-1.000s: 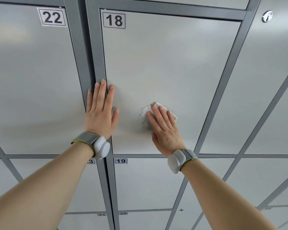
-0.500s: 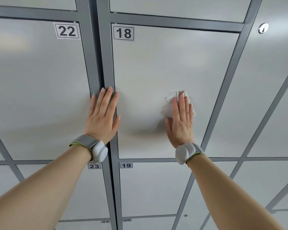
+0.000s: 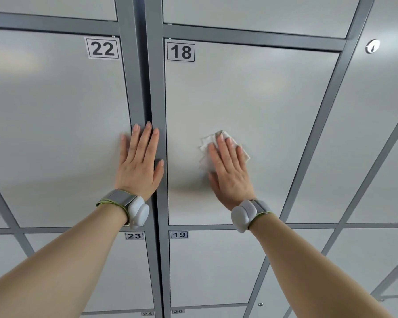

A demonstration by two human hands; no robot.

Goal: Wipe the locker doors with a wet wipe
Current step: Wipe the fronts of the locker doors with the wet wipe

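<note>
1. Two hands are lying flat, fingers straight: I am watching the right hand [image 3: 230, 171] pressing the wet wipe [image 3: 206, 145] onto the middle of door 18 [image 3: 251, 95].
2. Left hand [image 3: 139, 166] is bracing on the frame post [image 3: 156, 88], apparently for steadiness.

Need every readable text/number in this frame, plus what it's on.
"22": 22 sticker, top right corner of a locker door.
"18": 18 sticker, top left corner of the door under the wet wipe.
"23": 23 sticker, door below 22.
"19": 19 sticker, door below 18.
"24": 24 sticker, bottom edge, small.
"20": 20 sticker, bottom edge, small.
Nothing else readable.
</note>
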